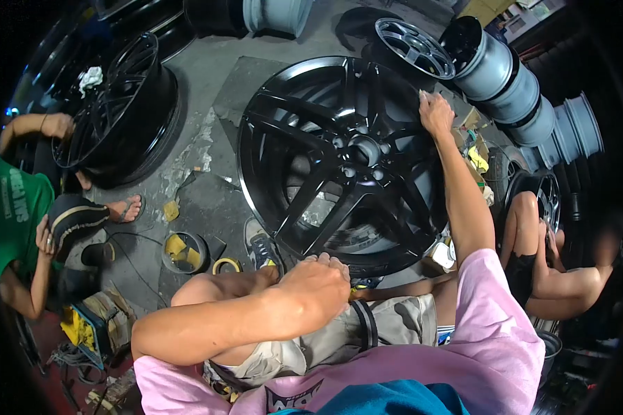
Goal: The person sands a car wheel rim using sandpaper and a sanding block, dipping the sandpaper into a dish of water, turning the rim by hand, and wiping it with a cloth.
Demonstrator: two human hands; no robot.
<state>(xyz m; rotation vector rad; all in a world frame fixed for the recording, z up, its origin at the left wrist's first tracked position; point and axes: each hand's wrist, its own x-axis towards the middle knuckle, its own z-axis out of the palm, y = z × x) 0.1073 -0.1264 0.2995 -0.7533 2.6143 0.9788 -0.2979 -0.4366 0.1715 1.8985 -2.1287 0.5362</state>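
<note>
A large glossy black alloy wheel [315, 162] with paired spokes is tilted up in front of my knees, its face toward me. My right hand [436, 113] grips the wheel's rim at the upper right, fingers curled over the edge. Close to the wheel's lower edge, above my lap, my left hand [315, 287] is closed with its back toward me. Whatever those fingers hold, if anything, is hidden beneath them.
At left, a person in a green shirt [24, 197] handles another black wheel [135, 111]. Another person's bare legs [557, 277] show at right. Silvery rims [505, 90] lie in a row at upper right. A round tub [185, 252] with yellow pieces and a tape roll [226, 266] are on the floor.
</note>
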